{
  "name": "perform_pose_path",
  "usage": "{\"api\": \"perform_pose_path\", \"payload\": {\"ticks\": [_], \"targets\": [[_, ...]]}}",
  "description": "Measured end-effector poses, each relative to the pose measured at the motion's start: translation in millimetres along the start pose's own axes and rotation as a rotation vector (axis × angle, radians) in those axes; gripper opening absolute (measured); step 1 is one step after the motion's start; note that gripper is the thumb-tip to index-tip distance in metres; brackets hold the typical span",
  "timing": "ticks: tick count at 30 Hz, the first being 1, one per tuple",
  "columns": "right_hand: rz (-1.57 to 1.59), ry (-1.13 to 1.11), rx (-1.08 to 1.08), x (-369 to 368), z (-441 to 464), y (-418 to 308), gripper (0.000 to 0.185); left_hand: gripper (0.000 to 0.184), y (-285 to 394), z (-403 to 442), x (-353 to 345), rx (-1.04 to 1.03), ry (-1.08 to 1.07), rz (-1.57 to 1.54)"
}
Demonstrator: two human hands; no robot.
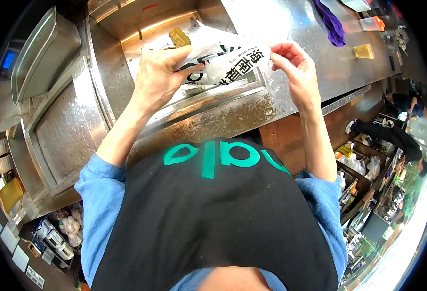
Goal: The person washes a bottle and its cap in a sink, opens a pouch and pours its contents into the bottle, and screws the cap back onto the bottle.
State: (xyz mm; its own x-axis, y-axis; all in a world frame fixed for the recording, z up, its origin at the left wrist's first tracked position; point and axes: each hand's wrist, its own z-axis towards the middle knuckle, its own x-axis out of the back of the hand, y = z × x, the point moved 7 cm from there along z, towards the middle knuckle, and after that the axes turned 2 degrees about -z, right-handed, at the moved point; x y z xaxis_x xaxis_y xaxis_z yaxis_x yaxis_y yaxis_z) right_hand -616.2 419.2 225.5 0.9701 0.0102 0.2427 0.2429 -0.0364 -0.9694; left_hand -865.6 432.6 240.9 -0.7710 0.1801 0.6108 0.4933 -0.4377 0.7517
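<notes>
A white plastic bag (223, 69) with large black Chinese characters is stretched between my hands above a steel sink. My left hand (162, 72) grips the bag's left part, thumb pressed against the fingers. At the bag's upper right corner, my right hand (296, 70) pinches the edge between thumb and fingertips. Behind the bag, a yellowish-brown lumpy thing (179, 37) lies in the sink (121, 22); its kind is unclear. The bag hides much of the sink's middle.
On the steel counter (291, 29) to the right are a purple cloth (330, 24), a small tan cup-shaped item (364, 51) and an orange-lidded container (372, 24). A tall metal container (46, 58) stands at the left. Other people (388, 133) are at the far right.
</notes>
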Motion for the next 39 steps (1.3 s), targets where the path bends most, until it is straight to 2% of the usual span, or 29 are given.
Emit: {"api": "perform_pose_path", "payload": {"ticks": [1, 4, 5, 8, 9, 12, 13, 14, 17, 18, 20, 22, 23, 26, 27, 30, 31, 34, 37, 39], "targets": [[-0.077, 0.003, 0.006, 0.0, 0.7, -2.4, 0.035, 0.028, 1.8, 0.4, 1.1, -0.024, 0.021, -0.006], [-0.509, 0.004, 0.336, -13.1, -8.1, -46.2, 0.052, 0.029, 5.8, 0.4, 2.2, -0.078, 0.05, -0.019], [-0.569, -0.081, 0.365, -19.5, -8.0, -51.9, 0.067, 0.029, 6.3, 1.0, 0.8, -0.084, 0.038, -0.021], [-0.547, -0.221, 0.277, -40.8, -2.0, -51.3, 0.07, 0.034, 2.8, 2.5, -3.0, -0.074, 0.019, 0.011], [-0.545, -0.213, 0.296, -44.9, 0.1, -46.4, 0.06, 0.036, 0.9, 2.4, -2.2, -0.064, 0.018, 0.03], [-0.556, -0.236, 0.094, -44.4, 7.2, -25.7, 0.041, 0.048, 3.8, 2.1, 10.0, -0.092, 0.042, -0.015], [-0.507, -0.206, 0.132, -45.9, 8.7, -31.4, 0.023, 0.062, 7.6, 5.3, 17.7, -0.128, 0.022, -0.144], [-0.46, -0.201, 0.106, -44.5, 9.9, -27.6, 0.022, 0.065, 10.0, 6.1, 29.3, -0.232, 0.1, -0.15], [-0.379, -0.15, 0.001, -32.6, 13.3, -17.2, 0.018, 0.064, -51.5, -8.6, 50.5, 0.157, 0.249, -0.725], [-0.304, -0.151, -0.007, -31.1, 14.7, -14.8, 0.018, 0.054, -69.0, -16.6, 56.5, 0.192, 0.262, -0.656], [-0.154, -0.151, -0.027, -27.1, 18.0, -3.5, 0.018, 0.048, -130.1, -39.7, 33.1, 0.468, 0.208, -0.911], [-0.157, -0.153, -0.041, -26.8, 19.6, 4.5, 0.019, 0.049, -128.3, -51.8, 11.4, 0.461, 0.04, -0.698], [-0.164, -0.149, -0.048, -27.6, 19.4, 7.1, 0.019, 0.048, -121.3, -56.0, 1.9, 0.496, 0.015, -0.689], [-0.156, -0.137, 0.032, -27.2, 18.0, 8.4, 0.019, 0.047, -104.6, -49.0, -9.6, 0.444, -0.09, -0.679], [-0.157, -0.134, 0.069, -26.6, 16.2, 7.2, 0.019, 0.045, -104.5, -46.4, -13.0, 0.436, -0.04, -0.713], [-0.149, -0.128, 0.143, -20.7, 10.3, 18.3, 0.017, 0.046, -101.4, -42.0, -25.5, 0.498, -0.069, -0.807], [-0.179, -0.132, 0.186, -18.4, 10.1, 22.3, 0.017, 0.04, -100.0, -38.3, -26.6, 0.473, -0.071, -0.783], [-0.26, -0.132, 0.294, -14.4, 6.6, 20.0, 0.019, 0.034, -112.7, -32.3, -41.4, 0.439, -0.106, -1.011], [-0.296, -0.161, 0.309, -15.7, 3.3, 15.6, 0.019, 0.027, -110.5, -23.8, -35.7, 0.116, -0.086, -0.816], [-0.216, -0.204, 0.295, -21.9, 3.9, 10.3, 0.018, 0.025, -106.3, -21.5, -30.6, 0.025, -0.027, -0.665]]}}
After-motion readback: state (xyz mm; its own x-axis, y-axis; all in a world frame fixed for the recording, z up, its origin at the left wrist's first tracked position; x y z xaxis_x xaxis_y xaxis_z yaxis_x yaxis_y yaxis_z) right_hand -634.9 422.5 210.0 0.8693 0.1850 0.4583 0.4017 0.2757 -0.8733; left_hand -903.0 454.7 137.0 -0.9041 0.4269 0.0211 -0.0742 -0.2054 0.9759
